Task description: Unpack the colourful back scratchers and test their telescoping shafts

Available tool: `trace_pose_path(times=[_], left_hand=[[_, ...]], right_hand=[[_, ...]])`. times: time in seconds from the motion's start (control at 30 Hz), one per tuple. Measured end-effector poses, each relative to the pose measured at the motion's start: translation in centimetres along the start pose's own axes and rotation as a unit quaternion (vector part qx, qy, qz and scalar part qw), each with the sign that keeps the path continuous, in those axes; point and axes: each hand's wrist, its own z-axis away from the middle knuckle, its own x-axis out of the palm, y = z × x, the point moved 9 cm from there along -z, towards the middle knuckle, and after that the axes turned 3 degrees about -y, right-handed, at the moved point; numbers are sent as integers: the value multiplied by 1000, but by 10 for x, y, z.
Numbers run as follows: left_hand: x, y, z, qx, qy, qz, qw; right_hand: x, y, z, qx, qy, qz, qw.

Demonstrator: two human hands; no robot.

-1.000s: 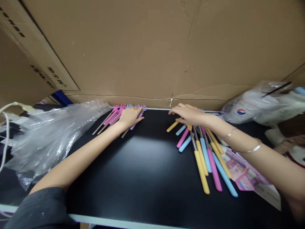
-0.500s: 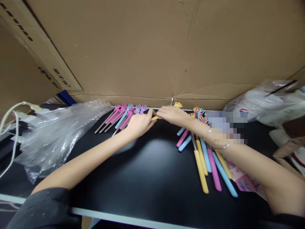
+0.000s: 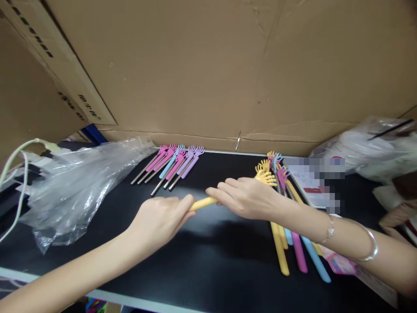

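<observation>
Over the middle of the dark table, both hands hold a yellow back scratcher (image 3: 203, 203) lengthwise between them. My left hand (image 3: 158, 217) is closed round one end of its handle. My right hand (image 3: 244, 198) grips it farther along, palm down, hiding that part. A yellow claw head shows just past the right hand and appears to belong to it. Beneath and beside my right forearm lies a pile of back scratchers (image 3: 278, 248) with yellow, pink and blue handles. Toward the back left, a row of back scratchers (image 3: 172, 163) in pink, blue and purple lies with metal rods pointing frontward.
Clear plastic bags (image 3: 81, 187) are heaped at the left beside a white cable (image 3: 25, 174). A tall cardboard wall (image 3: 195, 78) closes off the back. A partly blurred phone-like device (image 3: 308, 182) lies right of the pile, near a bag of white items (image 3: 355, 141).
Both hands have come nearer to me with the yellow back scratcher, away from the cardboard. More of its yellow handle now shows between the hands.
</observation>
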Motion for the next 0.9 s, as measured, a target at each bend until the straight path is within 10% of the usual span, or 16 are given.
trace_pose_path(times=[0.2,0.3,0.57,0.9], left_hand=[[25,-96,73,-222,-87,-6,971],[39,-116,85,-267,-137,30,954],[42,-69,4,-173,-86,115,975],[44,-33,-68,-53,1,9,999]], right_hand=[[-11,95,83,161,33,52,985],[9,96,79,142,-8,20,990],[121,23,-38,-72,-116,-81,987],[121,88,-32,75,-45,-139,986]])
